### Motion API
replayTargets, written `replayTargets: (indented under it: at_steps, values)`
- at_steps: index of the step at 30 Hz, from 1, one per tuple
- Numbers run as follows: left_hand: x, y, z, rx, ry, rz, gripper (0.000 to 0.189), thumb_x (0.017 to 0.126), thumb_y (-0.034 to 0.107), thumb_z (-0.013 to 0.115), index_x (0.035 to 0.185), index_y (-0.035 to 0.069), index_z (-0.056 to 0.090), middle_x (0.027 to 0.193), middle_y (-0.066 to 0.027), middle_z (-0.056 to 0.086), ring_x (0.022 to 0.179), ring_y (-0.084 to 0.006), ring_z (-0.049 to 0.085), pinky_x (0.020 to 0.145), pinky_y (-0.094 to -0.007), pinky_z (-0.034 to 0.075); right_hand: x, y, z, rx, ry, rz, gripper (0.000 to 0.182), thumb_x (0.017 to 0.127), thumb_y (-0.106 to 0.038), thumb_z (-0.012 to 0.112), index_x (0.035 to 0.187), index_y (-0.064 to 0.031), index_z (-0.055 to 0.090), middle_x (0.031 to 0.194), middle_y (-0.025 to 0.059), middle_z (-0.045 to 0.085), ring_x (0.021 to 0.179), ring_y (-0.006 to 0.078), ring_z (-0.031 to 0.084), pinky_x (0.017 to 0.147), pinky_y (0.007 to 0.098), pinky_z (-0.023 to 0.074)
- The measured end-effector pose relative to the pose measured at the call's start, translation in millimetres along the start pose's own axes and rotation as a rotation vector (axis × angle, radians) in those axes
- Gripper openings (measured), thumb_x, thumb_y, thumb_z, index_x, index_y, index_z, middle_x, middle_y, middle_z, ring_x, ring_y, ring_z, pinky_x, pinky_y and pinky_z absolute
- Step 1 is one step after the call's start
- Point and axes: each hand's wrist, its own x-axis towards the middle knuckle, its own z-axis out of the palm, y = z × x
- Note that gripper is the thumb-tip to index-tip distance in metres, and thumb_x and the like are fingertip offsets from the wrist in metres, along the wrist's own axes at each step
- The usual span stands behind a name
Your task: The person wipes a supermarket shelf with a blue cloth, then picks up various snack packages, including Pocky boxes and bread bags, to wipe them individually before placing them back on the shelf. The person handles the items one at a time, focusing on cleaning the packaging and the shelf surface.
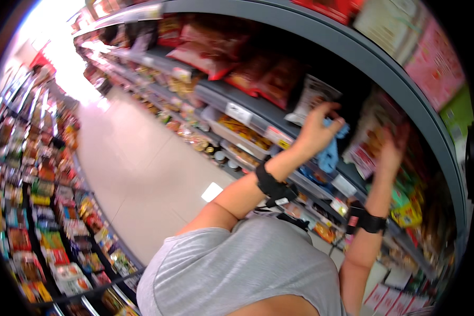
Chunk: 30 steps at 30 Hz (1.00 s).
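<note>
My left hand pinches a light blue cloth that hangs down over the front edge of a grey shelf. Just behind its fingers stands a silver-grey snack bag, tilted on the shelf. My right hand is farther right, inside the same shelf bay, blurred against a white and pink snack bag. Whether those fingers grip that bag or only touch it is unclear. Both forearms carry black straps, one on the left and one on the right.
Red snack bags lie left of my hands. A curved grey shelf edge passes above them. Green and yellow packets sit below my right hand. Across the tiled aisle stands another stocked rack. A person is far down the aisle.
</note>
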Motion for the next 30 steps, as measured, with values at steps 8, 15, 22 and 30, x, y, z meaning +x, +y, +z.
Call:
replayTargets:
  at_steps: [8, 15, 22, 30]
  values:
    - [4, -1, -18, -0.018, 0.063, -0.007, 0.033, 0.076, 0.005, 0.063, 0.107, -0.002, 0.056, 0.081, -0.0074, 0.06, 0.082, -0.0183, 0.058, 0.079, -0.0316, 0.046, 34, 12, -16, -0.072, -0.332, -0.047, 0.05, 0.092, -0.019, 0.04, 0.139, -0.0027, 0.035, 0.138, 0.0117, 0.042, 0.123, 0.0209, 0.042, 0.104, 0.0336, 0.0311]
    - [7, 8, -21, -0.004, 0.059, -0.039, 0.031, 0.076, 0.005, 0.063, 0.105, -0.003, 0.056, 0.082, -0.0088, 0.061, 0.082, -0.0185, 0.058, 0.079, -0.0305, 0.045, 72, 19, -19, -0.091, -0.47, -0.063, 0.049, 0.098, -0.026, 0.025, 0.139, -0.0017, 0.036, 0.142, 0.0104, 0.039, 0.132, 0.0185, 0.035, 0.111, 0.0315, 0.0227]
    - [5, 7, -24, 0.026, 0.076, -0.014, 0.033, 0.076, 0.006, 0.063, 0.107, -0.002, 0.056, 0.082, -0.0083, 0.061, 0.082, -0.0192, 0.058, 0.08, -0.0316, 0.045, 77, 21, -21, -0.072, -0.414, 0.036, 0.049, 0.098, -0.027, 0.026, 0.139, -0.0032, 0.037, 0.14, 0.0098, 0.042, 0.131, 0.0184, 0.037, 0.11, 0.0325, 0.025]
    - [3, 5, -28, 0.017, 0.071, -0.024, 0.037, 0.075, 0.007, 0.063, 0.11, -0.001, 0.056, 0.083, -0.008, 0.062, 0.082, -0.0184, 0.06, 0.078, -0.0306, 0.047, 73, 22, -15, -0.264, -0.459, -0.061, 0.06, 0.088, -0.03, 0.041, 0.138, 0.0016, 0.032, 0.139, 0.0139, 0.039, 0.128, 0.0235, 0.038, 0.108, 0.0342, 0.0257]
